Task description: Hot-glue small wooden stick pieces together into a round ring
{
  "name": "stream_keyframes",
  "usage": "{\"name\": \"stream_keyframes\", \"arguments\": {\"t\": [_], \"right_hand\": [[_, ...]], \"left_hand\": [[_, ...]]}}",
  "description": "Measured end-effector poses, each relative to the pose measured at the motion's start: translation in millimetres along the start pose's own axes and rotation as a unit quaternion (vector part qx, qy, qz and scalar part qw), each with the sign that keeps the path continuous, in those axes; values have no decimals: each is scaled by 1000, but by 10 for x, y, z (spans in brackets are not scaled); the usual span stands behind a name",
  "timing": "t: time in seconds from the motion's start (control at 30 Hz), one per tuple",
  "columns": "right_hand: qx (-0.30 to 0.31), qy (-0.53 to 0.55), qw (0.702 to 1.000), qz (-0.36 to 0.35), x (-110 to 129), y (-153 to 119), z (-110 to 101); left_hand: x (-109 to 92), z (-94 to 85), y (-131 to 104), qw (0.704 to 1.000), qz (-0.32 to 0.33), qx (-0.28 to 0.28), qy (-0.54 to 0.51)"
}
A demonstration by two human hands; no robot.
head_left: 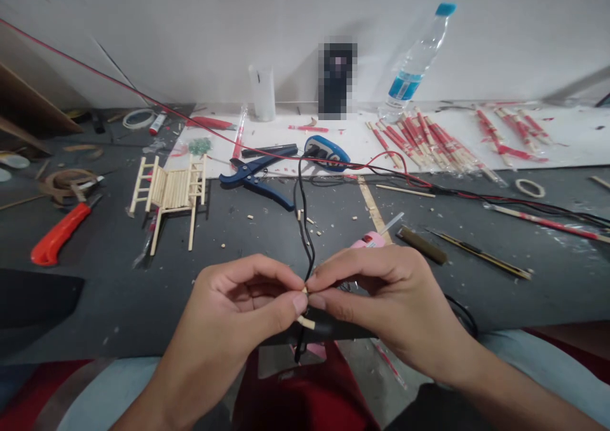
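Note:
My left hand [252, 304] and my right hand [366, 285] meet at the table's front edge. Thumb and forefinger of each are pinched on a tiny pale wooden stick piece [305, 289], mostly covered by the fingertips. Just below them, a short pale stick piece [307, 322] pokes out; whether it joins the pinched one I cannot tell. Behind my right hand lies a pink tool [369, 240] with a clear stick in its end, partly hidden. A miniature chair of pale sticks [176, 189] stands on the table to the left.
Blue-handled cutters [260, 183] and a blue tape measure [326, 153] lie ahead. Black cables run down past my hands. An orange-handled knife [61, 232] lies left. Bundled sticks [429, 140], a craft knife [481, 253] and a water bottle [405, 86] are on the right.

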State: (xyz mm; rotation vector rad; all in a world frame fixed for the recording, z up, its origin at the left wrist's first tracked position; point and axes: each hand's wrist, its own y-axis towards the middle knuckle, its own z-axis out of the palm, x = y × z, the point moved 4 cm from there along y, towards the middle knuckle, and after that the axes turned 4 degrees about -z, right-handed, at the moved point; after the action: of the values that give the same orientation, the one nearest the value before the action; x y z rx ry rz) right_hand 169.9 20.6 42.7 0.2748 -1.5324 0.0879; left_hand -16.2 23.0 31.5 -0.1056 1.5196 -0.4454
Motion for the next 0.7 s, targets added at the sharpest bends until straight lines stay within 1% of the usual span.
{"name": "stream_keyframes", "arguments": {"t": [0.17,0.2,0.27,0.33,0.4,0.43,0.5,0.57,0.6,0.67,0.7], "right_hand": [[16,-29,999,8,1,22,2],[18,-48,999,-2,13,31,-13],[10,-122,992,-35,30,70,-86],[-16,-226,972,-65,12,147,-217],[-40,-323,943,-73,-57,264,-373],[-40,-368,926,-72,-104,332,-442],[-19,-450,889,-78,-190,463,-544],[9,-490,867,-90,-234,552,-613],[19,-500,860,-97,-230,570,-648],[20,-516,849,-113,-173,548,-755],[9,-526,843,-116,-129,509,-843]], "left_hand": [[-9,3,15,1000,-1,5,2],[-2,-2,25,1000,-1,5,3],[17,-27,50,1000,4,-2,11],[35,-64,79,1000,12,-15,16],[45,-97,106,999,18,-30,11],[45,-107,117,999,21,-37,4],[42,-108,131,999,23,-46,-9],[42,-91,134,998,20,-48,-22],[45,-80,132,998,17,-46,-28],[58,-64,128,998,11,-46,-37],[65,-59,126,998,9,-45,-38]]}}
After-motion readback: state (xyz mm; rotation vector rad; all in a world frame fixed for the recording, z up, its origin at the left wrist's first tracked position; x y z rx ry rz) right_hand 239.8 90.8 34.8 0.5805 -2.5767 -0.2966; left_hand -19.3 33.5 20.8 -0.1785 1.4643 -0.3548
